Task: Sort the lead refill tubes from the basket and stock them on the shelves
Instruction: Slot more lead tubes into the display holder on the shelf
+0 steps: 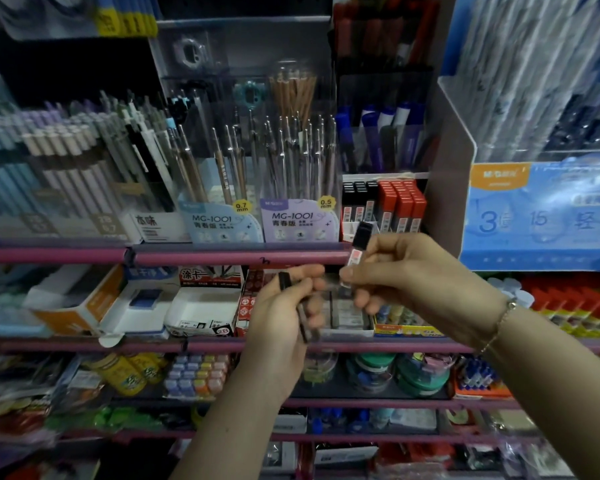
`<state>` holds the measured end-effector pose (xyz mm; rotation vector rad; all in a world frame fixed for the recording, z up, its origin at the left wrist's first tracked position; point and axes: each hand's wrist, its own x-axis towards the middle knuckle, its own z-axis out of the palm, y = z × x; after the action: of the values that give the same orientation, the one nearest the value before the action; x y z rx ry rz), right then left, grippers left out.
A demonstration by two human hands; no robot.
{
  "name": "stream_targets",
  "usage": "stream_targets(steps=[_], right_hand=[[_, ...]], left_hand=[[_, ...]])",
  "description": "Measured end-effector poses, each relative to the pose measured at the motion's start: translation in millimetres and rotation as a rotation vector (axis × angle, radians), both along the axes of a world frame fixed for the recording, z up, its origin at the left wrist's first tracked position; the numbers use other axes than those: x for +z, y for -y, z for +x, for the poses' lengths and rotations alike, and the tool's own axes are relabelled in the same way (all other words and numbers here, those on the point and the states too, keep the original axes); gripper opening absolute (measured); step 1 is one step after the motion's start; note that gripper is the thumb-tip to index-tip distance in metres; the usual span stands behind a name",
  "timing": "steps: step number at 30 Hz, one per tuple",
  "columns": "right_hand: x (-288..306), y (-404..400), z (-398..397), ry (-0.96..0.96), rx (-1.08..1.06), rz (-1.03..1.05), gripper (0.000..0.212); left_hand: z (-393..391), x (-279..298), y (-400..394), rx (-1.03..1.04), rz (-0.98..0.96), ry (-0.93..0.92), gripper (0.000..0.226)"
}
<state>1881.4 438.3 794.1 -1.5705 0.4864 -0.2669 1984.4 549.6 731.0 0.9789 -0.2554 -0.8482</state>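
My right hand (413,271) pinches a black-capped lead refill tube (359,242) with a pink label, held tilted in front of the upper shelf rail. My left hand (284,313) grips a few dark lead refill tubes (300,310), blurred, just left of the right hand. Behind the raised tube, a small display box (383,206) on the upper shelf holds rows of black-capped and red-capped refill tubes standing upright. The basket is not in view.
Mechanical pencil displays (257,188) marked 0.7 and 0.5 mm stand left of the refill box. A blue carton (537,216) sits to its right. Pink shelf rails (222,256) run across. Lower shelves carry eraser boxes (201,306), tubs and glue.
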Motion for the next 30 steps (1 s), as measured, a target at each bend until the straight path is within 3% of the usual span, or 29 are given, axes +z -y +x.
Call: stream_targets(steps=[3, 5, 10, 16, 22, 26, 30], right_hand=[[3, 1, 0, -0.016, -0.026, -0.161, 0.020], [4, 2, 0, -0.031, -0.066, -0.302, 0.023], [2, 2, -2, -0.021, -0.101, -0.545, 0.043], [8, 2, -1, 0.029, -0.118, -0.294, 0.039], [26, 10, 0, 0.003, -0.119, -0.392, 0.027], [52, 23, 3, -0.020, -0.076, -0.605, 0.013], [73, 43, 15, -0.112, -0.146, -0.901, 0.008]], left_hand=[[-4, 1, -2, -0.122, 0.065, 0.044, 0.018], [-6, 4, -3, -0.198, 0.060, 0.085, 0.033], [-10, 5, -1, -0.207, 0.070, 0.229, 0.022], [-13, 5, 2, -0.086, 0.070, 0.427, 0.017], [-11, 7, 8, 0.053, 0.104, 0.601, 0.013], [-2, 12, 20, 0.085, 0.173, 0.687, 0.017], [12, 16, 32, 0.085, 0.248, 0.968, 0.017]])
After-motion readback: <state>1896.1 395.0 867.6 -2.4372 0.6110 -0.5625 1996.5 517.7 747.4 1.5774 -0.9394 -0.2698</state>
